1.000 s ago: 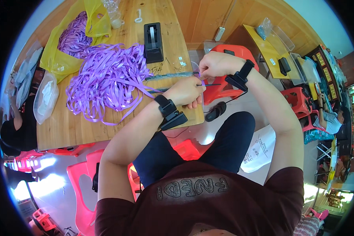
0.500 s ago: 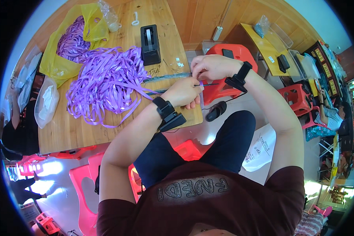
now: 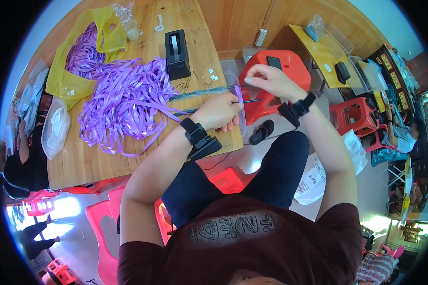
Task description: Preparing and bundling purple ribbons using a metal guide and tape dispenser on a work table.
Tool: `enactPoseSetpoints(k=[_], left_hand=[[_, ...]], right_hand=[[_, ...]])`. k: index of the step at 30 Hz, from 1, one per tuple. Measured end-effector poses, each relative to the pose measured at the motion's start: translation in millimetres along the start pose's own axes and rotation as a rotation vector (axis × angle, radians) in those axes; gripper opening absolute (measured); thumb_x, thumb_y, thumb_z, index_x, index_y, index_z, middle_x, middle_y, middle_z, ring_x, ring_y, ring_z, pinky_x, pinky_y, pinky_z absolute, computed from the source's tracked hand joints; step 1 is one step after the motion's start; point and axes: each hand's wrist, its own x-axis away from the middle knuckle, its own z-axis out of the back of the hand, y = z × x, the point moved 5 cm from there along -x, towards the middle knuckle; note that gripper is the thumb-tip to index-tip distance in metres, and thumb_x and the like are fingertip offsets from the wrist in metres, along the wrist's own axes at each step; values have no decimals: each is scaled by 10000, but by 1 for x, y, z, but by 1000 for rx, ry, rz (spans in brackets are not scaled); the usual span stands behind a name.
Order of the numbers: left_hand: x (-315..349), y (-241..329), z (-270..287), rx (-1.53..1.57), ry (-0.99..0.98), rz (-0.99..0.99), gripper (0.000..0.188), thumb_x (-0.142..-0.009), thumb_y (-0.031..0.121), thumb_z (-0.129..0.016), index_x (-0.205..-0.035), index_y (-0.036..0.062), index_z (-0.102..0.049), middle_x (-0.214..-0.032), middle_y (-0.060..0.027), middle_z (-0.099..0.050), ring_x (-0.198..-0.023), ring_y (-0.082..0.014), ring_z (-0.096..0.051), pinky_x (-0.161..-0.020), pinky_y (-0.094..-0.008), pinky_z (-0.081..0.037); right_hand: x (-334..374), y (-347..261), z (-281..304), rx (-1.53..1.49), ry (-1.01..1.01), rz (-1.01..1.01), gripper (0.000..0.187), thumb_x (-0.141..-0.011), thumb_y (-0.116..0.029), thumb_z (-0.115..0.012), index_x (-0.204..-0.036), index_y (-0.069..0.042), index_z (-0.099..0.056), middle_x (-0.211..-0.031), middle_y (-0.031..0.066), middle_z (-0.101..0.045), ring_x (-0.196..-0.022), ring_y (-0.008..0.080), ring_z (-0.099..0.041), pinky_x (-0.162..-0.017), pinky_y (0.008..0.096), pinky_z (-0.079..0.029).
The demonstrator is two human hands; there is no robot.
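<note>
My left hand (image 3: 217,112) is closed above the right edge of the wooden table, thumb and fingers pinched on a thin dark rod (image 3: 252,100) whose tip points right. A short strip of purple ribbon (image 3: 239,94) stands upright beside those fingertips. Behind it, a second thin rod in clear greenish wrap (image 3: 199,92) lies across the table. My right hand (image 3: 272,81) hovers just past the table edge, thumb and forefinger pressed together near that rod's end; whatever they hold is too small to make out. Left of my hands lies a big tangled heap of purple ribbon (image 3: 128,102).
A yellow plastic bag (image 3: 59,71) with more ribbon and a black tape dispenser (image 3: 177,64) are on the wooden table (image 3: 85,171). Beyond my right hand stands a red stool (image 3: 295,66) with a phone on it. At the left edge sits another person (image 3: 21,161).
My right hand has drawn away to the right from the ribbon strip, which now shows between my hands. My left hand keeps its pinch on the rod. The view has shifted slightly.
</note>
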Motion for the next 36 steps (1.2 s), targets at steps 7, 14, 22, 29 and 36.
enactPoseSetpoints(k=[7, 14, 22, 29, 36], left_hand=[[0, -1, 2, -7, -14, 28, 398, -1022, 244, -473, -1293, -48, -474, -697, -37, -604, -471, -90, -557, -401, -223, -432], [1, 3, -1, -12, -14, 22, 329, -1028, 247, -465, -1195, -30, -523, -684, -23, -594, -474, -81, -558, -398, -219, -431], [0, 0, -1, 3, -13, 5, 291, -1031, 231, -450, -1162, -15, -533, -691, -27, -592, -481, -82, -560, -399, -215, -428], [3, 4, 0, 11, -17, 8, 279, -1031, 223, -440, -1162, -4, -535, -698, -27, -592, -492, -81, -563, -405, -212, -430], [2, 0, 0, 14, -20, 18, 265, -1032, 218, -430, -1154, 10, -539, -696, -17, -589, -490, -78, -560, -404, -214, -429]], right_hand=[[26, 41, -28, -610, 97, -357, 549, -939, -497, -610, -1220, -25, -613, -1055, 59, -651, -957, 165, -597, -793, 292, -468], [11, 75, -46, -941, -17, -188, 225, -941, -292, -658, -1014, -79, -648, -919, 1, -637, -823, 110, -603, -776, 281, -494], [-11, 85, -89, -1182, -152, -239, 160, -972, -218, -597, -1018, -76, -655, -855, 14, -662, -742, 119, -630, -707, 295, -553], [-10, 89, -90, -1190, -78, -229, 178, -979, -195, -575, -1084, -65, -635, -893, 20, -662, -757, 123, -629, -703, 303, -558], [-4, 62, -91, -1468, -175, -151, 381, -989, -372, -518, -1093, -31, -653, -997, 81, -696, -870, 194, -646, -761, 328, -510]])
